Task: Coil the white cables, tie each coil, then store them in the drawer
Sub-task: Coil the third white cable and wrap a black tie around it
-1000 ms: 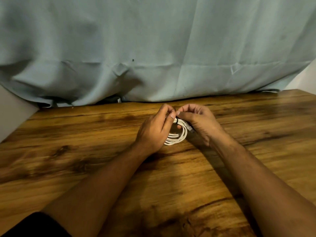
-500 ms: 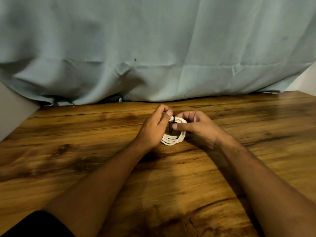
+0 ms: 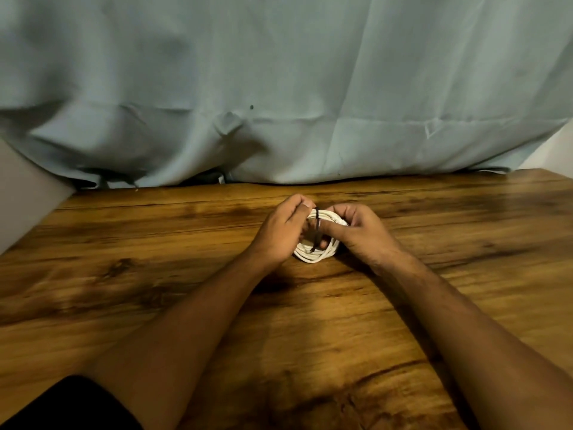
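Compared with half a second earlier, both hands have closed nearer to each other, and the tie, which was only a short dark piece at the top, now runs down across the coil. Behind the hands hangs a large pale blue-grey cloth curtain (image 3: 279,72), and under them lies the brown wooden table top (image 3: 124,274) with dark grain. The left hand (image 3: 279,234) has its fingers curled, and its fingertips seem to pinch the upper end of the tie at the top of the coil. The right hand (image 3: 362,234) has its fingers bent around the far side of the coil, with the thumb pressed across the middle. Between the two hands sits the small coil of white round cable (image 3: 313,257), its lower edge on or just above the table; I cannot tell which. I think it is held so that the loops do not spring open. The thin black tie (image 3: 317,234) crosses the coil from top to bottom and looks not yet fastened. No drawer is in view.
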`<state>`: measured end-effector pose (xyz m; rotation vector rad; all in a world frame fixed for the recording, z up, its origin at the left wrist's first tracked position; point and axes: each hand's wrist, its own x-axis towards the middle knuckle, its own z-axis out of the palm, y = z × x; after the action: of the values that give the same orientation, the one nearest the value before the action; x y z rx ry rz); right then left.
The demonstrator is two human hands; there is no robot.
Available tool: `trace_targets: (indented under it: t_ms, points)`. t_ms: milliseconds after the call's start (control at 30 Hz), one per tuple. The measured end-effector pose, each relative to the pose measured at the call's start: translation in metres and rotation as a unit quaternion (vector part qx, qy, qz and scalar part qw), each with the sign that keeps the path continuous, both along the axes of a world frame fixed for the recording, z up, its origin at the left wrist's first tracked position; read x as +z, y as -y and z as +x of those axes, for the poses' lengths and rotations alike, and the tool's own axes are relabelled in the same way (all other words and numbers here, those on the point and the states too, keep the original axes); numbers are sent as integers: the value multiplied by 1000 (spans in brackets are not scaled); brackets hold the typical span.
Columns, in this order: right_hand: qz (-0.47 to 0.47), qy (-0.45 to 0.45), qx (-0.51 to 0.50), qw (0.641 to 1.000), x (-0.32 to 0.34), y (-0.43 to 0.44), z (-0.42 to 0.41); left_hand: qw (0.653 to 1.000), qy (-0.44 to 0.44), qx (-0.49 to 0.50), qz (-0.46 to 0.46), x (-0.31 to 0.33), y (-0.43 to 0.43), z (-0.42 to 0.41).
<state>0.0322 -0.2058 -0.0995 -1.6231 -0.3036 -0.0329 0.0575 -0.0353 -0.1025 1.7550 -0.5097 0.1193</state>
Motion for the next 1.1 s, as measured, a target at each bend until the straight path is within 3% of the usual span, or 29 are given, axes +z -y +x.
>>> trace_targets:
  t_ms: [100,200,300,400,567,733,1100]
  points:
    - [-22,34,-47,998,2,-1,-3,1000,-10,4,-16,0,1,0]
    - [-88,149,-109,979,3,1,-2,1000,-12,3,-22,-1,2,1]
    - [-161,243,-100,952,3,3,1,999,-15,1,-28,-2,3,0]
    - [-140,272,-117,945,5,3,6,999,-9,-4,-32,-3,2,1]
    - [-40,172,-110,978,4,-2,4,1000,12,7,-2,-3,4,0]
    - [42,72,-118,990,7,-5,3,993,91,44,67,-3,5,-4]
    - [116,28,-76,990,12,3,0,970,195,76,127,-4,4,-14]
